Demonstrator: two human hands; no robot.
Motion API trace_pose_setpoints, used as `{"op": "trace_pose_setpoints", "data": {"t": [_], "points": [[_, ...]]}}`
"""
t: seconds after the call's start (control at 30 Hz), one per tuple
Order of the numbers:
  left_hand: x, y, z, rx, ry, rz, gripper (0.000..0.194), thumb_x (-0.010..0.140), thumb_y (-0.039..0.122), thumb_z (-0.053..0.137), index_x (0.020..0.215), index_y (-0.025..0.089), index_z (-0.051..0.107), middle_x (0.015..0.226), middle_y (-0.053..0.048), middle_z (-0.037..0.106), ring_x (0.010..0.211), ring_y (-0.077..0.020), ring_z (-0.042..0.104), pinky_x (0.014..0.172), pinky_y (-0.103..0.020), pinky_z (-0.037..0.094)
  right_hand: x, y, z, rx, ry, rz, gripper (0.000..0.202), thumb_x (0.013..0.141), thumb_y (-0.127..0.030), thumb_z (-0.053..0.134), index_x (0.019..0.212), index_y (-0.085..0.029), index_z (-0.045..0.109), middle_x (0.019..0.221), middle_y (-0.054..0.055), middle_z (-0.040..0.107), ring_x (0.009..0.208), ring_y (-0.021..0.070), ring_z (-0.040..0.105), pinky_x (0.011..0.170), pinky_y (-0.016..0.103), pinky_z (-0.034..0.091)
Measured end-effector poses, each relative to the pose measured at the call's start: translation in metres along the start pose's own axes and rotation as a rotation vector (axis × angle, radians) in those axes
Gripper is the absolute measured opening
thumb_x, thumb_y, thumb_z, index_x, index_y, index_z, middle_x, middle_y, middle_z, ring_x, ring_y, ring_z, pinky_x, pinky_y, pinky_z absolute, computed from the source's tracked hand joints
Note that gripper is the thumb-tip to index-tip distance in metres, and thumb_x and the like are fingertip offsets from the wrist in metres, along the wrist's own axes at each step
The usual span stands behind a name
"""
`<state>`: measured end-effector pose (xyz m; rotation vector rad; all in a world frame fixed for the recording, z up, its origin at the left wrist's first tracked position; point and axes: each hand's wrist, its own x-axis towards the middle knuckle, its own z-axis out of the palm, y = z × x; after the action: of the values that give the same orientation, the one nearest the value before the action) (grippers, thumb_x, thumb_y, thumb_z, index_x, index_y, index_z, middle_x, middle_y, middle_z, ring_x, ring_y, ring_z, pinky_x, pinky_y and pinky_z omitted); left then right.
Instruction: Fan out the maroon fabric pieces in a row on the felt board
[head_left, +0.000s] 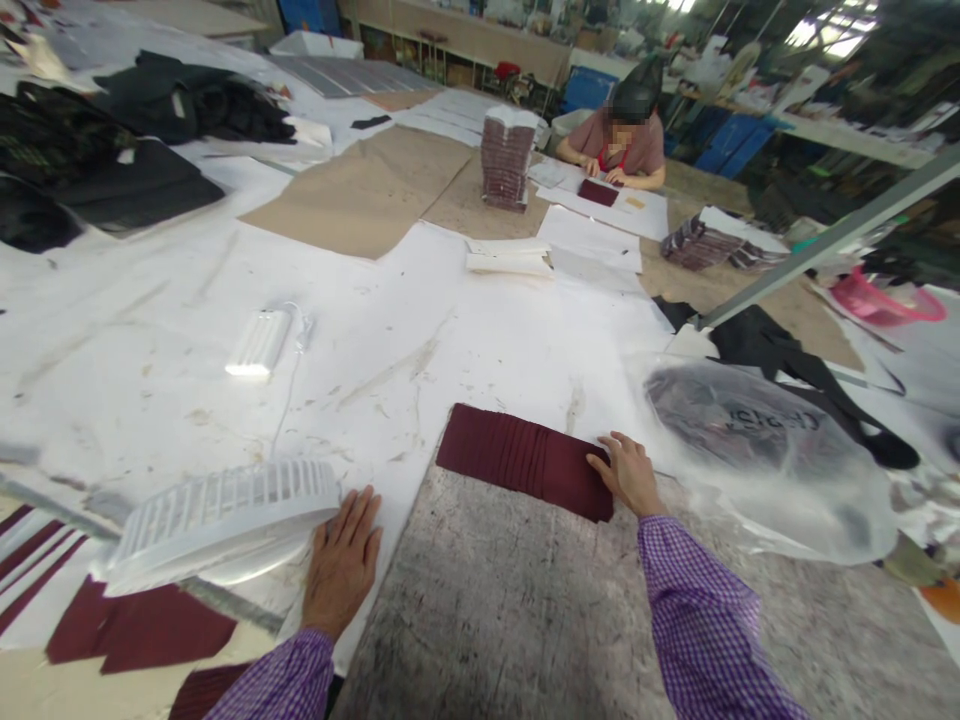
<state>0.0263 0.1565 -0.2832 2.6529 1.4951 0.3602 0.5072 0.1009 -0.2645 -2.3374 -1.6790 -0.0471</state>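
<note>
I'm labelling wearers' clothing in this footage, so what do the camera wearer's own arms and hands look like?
The left hand and right hand are bare, with no glove, ring or watch showing. Loose purple-and-white checked fabric sleeves cover both forearms down to the wrists.

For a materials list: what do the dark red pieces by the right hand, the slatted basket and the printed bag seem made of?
Dark red pieces: probably fabric, matte, with thin overlapping edges.
Slatted basket: likely moulded plastic, whitish, translucent, with regular slats.
Printed bag: likely thin plastic film, glossy, wrinkled and see-through.
</note>
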Motion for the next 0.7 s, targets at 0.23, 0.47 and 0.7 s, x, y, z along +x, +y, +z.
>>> {"op": "trace_pose_setpoints", "data": {"t": [0.23,0.47,0.7], "points": [[0.000,0.000,-0.001,0.017,-0.004,-0.009,0.055,0.089,0.026,0.044,0.142,0.019,0.031,0.143,-0.007,0.047,0.135,-0.0257,0.036,0.106,-0.045,0.027,-0.004,0.001,0.003,0.010,0.023,0.054,0.037,0.086,-0.053,0.051,0.091,-0.019,0.063,0.105,0.013,0.063,0.090,0.0287,0.056,0.072,0.040,0.043],[0.001,0.001,-0.002,0.039,-0.008,0.003,0.051,0.089,0.026,0.043,0.138,0.016,0.036,0.143,-0.008,0.047,0.134,-0.0255,0.036,0.105,-0.045,0.027,-0.012,-0.010,0.001,0.032,0.043,0.147,0.044,0.089,-0.056,0.041,0.083,-0.018,0.061,0.079,0.010,0.065,0.080,0.0264,0.057,0.072,0.038,0.041],[0.001,0.001,-0.002,0.057,-0.011,0.004,0.049,0.089,0.026,0.042,0.137,0.015,0.038,0.142,-0.008,0.048,0.134,-0.0254,0.037,0.104,-0.045,0.028,-0.011,-0.015,-0.001,0.034,-0.095,0.273,0.036,0.088,-0.046,0.045,0.101,-0.017,0.061,0.077,0.007,0.067,0.069,0.0228,0.061,0.062,0.031,0.042]]}}
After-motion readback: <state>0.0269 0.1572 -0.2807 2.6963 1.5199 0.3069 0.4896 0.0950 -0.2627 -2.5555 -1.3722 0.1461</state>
